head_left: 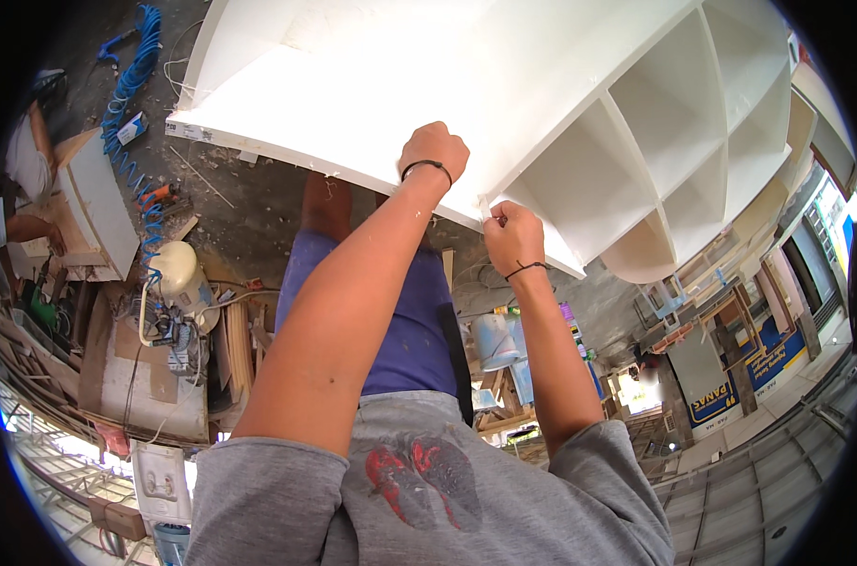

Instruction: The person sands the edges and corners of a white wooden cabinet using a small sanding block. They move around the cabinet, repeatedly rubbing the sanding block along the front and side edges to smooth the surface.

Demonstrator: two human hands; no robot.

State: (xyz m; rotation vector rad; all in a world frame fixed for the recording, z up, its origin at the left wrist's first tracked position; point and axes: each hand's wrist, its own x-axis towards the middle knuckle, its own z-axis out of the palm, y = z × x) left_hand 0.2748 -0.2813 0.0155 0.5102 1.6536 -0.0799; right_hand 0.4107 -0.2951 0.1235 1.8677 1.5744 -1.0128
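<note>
A large white shelving unit [372,85] lies in front of me, with several open compartments at its right side. My left hand [435,151] is closed in a fist over the unit's near edge; whatever its fingers hold, if anything, is hidden. Lower and to the right, my right hand [513,236] is closed at the end of an upright divider, thumb against the fingers. A small pale sliver [485,208] shows beside its fingertips, too small to name. Each wrist wears a dark cord bracelet.
On the left, a blue coiled air hose [134,75] runs down to a cream tank [175,266]. Another person's hand [34,232] is near a pale wooden box [98,203]. A white bucket [494,341] and wood scraps stand behind my legs.
</note>
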